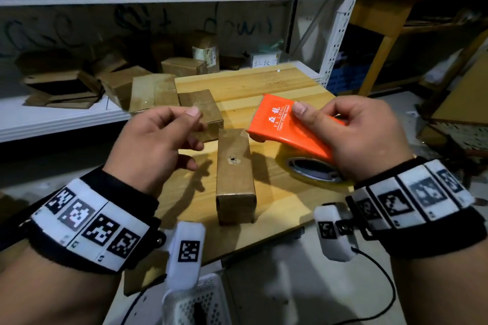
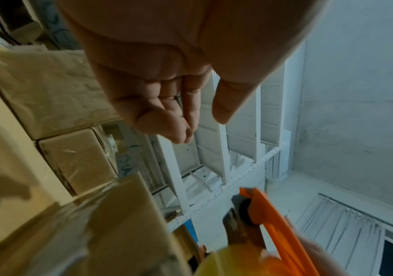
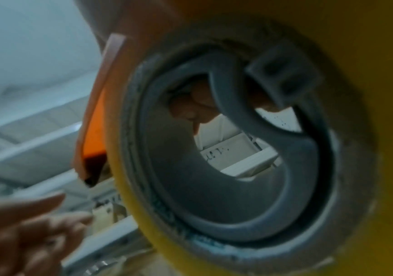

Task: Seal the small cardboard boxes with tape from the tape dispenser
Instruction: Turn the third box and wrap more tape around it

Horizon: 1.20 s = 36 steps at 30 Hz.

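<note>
A long small cardboard box (image 1: 235,174) lies on the wooden table (image 1: 264,82), one end toward me, with a dark spot on its top. A second box (image 1: 203,107) lies behind it. My right hand (image 1: 343,134) grips the orange tape dispenser (image 1: 280,126) with its yellowish tape roll (image 1: 314,174), just right of the long box's far end and above the table. My left hand (image 1: 184,132) hovers above the table left of that box, fingers loosely curled, holding nothing. In the left wrist view the left hand (image 2: 185,115) is relaxed, with the dispenser (image 2: 273,220) below it. The tape roll (image 3: 367,112) fills the right wrist view.
Several cardboard boxes (image 1: 148,92) lie on the white shelf (image 1: 52,119) behind and left of the table. A white shelf post (image 1: 340,24) rises at the back right, with wooden furniture (image 1: 383,29) beyond it. A white perforated basket (image 1: 195,303) sits below the table's near edge.
</note>
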{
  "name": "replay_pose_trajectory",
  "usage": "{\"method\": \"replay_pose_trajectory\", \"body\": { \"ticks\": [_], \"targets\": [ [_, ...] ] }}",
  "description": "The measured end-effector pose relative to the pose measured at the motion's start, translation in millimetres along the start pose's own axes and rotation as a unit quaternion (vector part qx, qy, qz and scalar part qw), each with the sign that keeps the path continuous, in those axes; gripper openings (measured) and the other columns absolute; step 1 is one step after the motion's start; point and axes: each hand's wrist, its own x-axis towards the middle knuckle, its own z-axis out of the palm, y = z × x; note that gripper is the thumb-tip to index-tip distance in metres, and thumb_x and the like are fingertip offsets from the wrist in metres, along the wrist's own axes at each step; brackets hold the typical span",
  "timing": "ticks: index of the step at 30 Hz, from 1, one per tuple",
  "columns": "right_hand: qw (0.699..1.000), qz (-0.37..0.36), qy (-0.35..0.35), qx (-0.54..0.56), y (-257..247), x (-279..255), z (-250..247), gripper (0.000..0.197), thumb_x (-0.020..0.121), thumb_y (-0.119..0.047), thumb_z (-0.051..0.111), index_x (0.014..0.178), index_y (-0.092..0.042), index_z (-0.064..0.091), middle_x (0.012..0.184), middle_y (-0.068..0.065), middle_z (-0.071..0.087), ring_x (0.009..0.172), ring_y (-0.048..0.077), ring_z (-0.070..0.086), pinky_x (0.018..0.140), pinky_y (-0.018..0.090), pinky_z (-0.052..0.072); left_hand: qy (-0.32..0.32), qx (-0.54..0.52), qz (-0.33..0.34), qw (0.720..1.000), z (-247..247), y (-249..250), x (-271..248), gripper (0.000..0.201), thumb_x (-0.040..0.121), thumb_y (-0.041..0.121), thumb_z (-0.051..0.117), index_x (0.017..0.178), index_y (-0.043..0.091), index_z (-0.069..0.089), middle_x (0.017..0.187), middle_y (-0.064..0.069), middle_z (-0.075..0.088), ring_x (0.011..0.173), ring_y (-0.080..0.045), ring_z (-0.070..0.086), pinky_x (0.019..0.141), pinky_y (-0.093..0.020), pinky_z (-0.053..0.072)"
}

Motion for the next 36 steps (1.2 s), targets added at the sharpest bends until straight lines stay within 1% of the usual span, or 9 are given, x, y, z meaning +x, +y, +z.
{"method": "replay_pose_trajectory", "body": {
  "ticks": [2,5,8,10,16,20,25,29,36],
  "targets": [
    [0.998,-0.02,-0.016,0.052,-6.2,-3.0,0.1,0.056,0.073,-0.072,0.068,0.069,-0.016,0.069,0.059,-0.01,0.064,0.054,-0.003,0.059,0.046,0.007,0.037,-0.038,-0.006,-0.028,0.999,5.3,5.3,-5.9,0.035,0.095,0.04,0.064,0.11,0.009,0.072,0.108,-0.013,0.075,0.079,-0.026,0.066,0.053,-0.035,0.051],
    [0.993,-0.041,-0.046,0.101,-10.4,-6.5,4.3,0.051,0.073,-0.066,0.07,0.068,-0.015,0.07,0.056,-0.019,0.066,0.051,-0.004,0.06,0.046,0.006,0.037,-0.097,-0.02,-0.092,0.991,12.3,8.9,-12.6,0.054,0.091,0.054,0.061,0.117,0.008,0.071,0.108,-0.017,0.074,0.079,-0.028,0.068,0.052,-0.033,0.053],
    [0.988,-0.056,-0.066,0.124,-12.4,-10.7,9.2,0.048,0.074,-0.062,0.073,0.072,-0.014,0.072,0.059,-0.019,0.068,0.052,-0.002,0.062,0.045,0.007,0.039,-0.13,-0.045,-0.12,0.983,16.4,10.2,-17.7,0.061,0.09,0.056,0.058,0.119,0.004,0.069,0.112,-0.026,0.07,0.079,-0.029,0.066,0.053,-0.031,0.052],
    [0.988,-0.06,-0.067,0.124,-13.2,-11.8,10.4,0.049,0.074,-0.063,0.073,0.073,-0.014,0.073,0.061,-0.018,0.07,0.053,-0.002,0.063,0.045,0.008,0.04,-0.139,-0.052,-0.115,0.982,16.3,10.3,-19.0,0.058,0.092,0.053,0.058,0.117,0.002,0.071,0.109,-0.026,0.072,0.079,-0.028,0.064,0.053,-0.03,0.051],
    [0.988,-0.062,-0.067,0.125,-14.1,-11.7,9.8,0.048,0.073,-0.063,0.074,0.071,-0.015,0.072,0.063,-0.016,0.071,0.052,-0.002,0.063,0.045,0.008,0.04,-0.136,-0.044,-0.069,0.987,16.3,8.3,-20.8,0.038,0.084,0.03,0.063,0.107,-0.001,0.069,0.077,-0.01,0.072,0.067,-0.021,0.06,0.044,-0.025,0.044],
    [0.989,-0.058,-0.071,0.118,-14.6,-12.0,9.0,0.05,0.071,-0.065,0.073,0.072,-0.015,0.072,0.063,-0.019,0.071,0.054,-0.003,0.064,0.045,0.007,0.039,-0.122,-0.028,-0.053,0.991,17.6,4.5,-20.4,0.014,0.095,0.012,0.06,0.099,0.001,0.067,0.067,-0.006,0.068,0.062,-0.02,0.059,0.043,-0.024,0.042],
    [0.99,-0.059,-0.068,0.108,-14.3,-12.1,10.0,0.052,0.069,-0.068,0.071,0.073,-0.016,0.072,0.063,-0.023,0.069,0.055,-0.005,0.064,0.046,0.006,0.039,-0.099,0.032,-0.003,0.995,18.8,-1.3,-16.6,0.012,0.099,0.01,0.06,0.091,0.004,0.067,0.054,0.001,0.059,0.044,-0.012,0.048,0.041,-0.024,0.037],
    [0.991,-0.057,-0.068,0.101,-14.1,-12.1,9.0,0.055,0.068,-0.072,0.071,0.074,-0.017,0.073,0.069,-0.02,0.072,0.058,-0.002,0.066,0.047,0.008,0.042,-0.093,0.059,0.024,0.994,18.8,-3.0,-15.7,0.013,0.098,0.012,0.062,0.088,0.009,0.07,0.057,0.001,0.062,0.046,-0.012,0.05,0.045,-0.027,0.039],
    [0.993,-0.048,-0.058,0.088,-12.7,-12.9,5.6,0.056,0.067,-0.075,0.069,0.074,-0.02,0.073,0.076,-0.02,0.074,0.063,0.0,0.069,0.05,0.011,0.046,-0.079,0.1,0.059,0.99,13.6,-0.6,-14.7,0.01,0.094,0.014,0.068,0.1,0.008,0.074,0.068,-0.004,0.073,0.052,-0.015,0.057,0.047,-0.026,0.047]
  ]
}}
